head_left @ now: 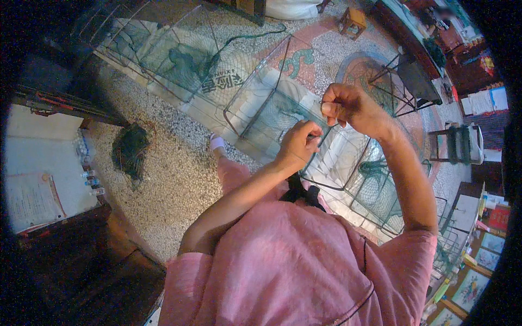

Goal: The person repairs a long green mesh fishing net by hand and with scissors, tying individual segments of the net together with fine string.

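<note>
A long net trap of fine green mesh on dark rectangular wire frames stretches across the floor before me, from upper left to lower right. My left hand is over its middle, fingers curled together near the thumb. Higher and to the right, my right hand is raised with thumb and forefinger pinched. Any thin strand between the fingers is too fine to make out. One wire frame stands close below both hands. Bunched darker green netting lies inside the section to the right.
Beneath the trap lies a pale printed sheet on the speckled floor. A dark green net bundle is at left, near a table with papers. A small wooden stool stands far off; a chair is at right.
</note>
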Tool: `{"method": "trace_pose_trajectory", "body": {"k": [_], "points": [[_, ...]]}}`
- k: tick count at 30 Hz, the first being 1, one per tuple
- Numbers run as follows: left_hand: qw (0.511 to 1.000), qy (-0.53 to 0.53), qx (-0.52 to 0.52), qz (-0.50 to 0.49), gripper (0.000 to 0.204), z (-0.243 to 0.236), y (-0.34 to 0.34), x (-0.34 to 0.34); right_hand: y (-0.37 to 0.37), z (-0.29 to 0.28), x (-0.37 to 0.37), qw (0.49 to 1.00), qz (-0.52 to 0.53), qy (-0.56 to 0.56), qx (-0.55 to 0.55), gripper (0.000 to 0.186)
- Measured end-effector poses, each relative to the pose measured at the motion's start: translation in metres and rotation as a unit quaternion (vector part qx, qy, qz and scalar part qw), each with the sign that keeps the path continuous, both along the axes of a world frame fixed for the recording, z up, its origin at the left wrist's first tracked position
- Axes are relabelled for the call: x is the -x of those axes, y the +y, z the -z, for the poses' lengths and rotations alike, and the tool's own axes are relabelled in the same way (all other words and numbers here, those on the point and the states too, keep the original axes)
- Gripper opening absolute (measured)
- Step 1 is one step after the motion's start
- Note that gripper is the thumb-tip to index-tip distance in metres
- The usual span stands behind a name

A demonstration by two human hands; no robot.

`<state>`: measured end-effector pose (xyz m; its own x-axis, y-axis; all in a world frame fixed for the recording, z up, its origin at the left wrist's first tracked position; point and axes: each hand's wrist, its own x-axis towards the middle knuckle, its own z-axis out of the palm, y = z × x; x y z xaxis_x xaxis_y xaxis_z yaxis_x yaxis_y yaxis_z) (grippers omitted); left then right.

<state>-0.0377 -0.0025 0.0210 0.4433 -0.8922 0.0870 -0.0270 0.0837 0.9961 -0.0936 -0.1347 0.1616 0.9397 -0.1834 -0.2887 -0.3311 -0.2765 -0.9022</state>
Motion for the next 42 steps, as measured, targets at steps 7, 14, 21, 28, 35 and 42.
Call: {"method": "trace_pose_trajectory", "body": {"k": [7,14,21,28,35,42], "points": [[0.998,-0.055,0.006,0.020,0.007,-0.001,0.000,-0.005,0.003,-0.002,0.003,0.995,0.097,0.017,0.015,0.015],[0.991,-0.112,0.066,-0.029,0.005,0.013,0.002,-0.007,-0.006,0.019,0.007,0.922,-0.023,0.089,0.376,0.012],[0.985,-0.168,0.044,-0.018,0.007,0.011,0.003,-0.011,0.013,0.038,-0.002,0.870,-0.193,0.305,0.336,0.038],[0.987,-0.149,0.057,-0.018,0.006,0.001,0.005,-0.011,0.005,0.052,0.002,0.868,-0.287,0.244,0.323,0.031],[0.988,-0.128,0.077,-0.030,0.008,0.001,0.004,-0.011,0.006,0.027,0.005,0.952,-0.116,0.250,0.135,0.019],[0.984,-0.152,0.087,-0.024,0.008,-0.002,0.003,-0.014,0.005,0.039,0.009,0.954,-0.130,0.236,0.133,0.017]]}}
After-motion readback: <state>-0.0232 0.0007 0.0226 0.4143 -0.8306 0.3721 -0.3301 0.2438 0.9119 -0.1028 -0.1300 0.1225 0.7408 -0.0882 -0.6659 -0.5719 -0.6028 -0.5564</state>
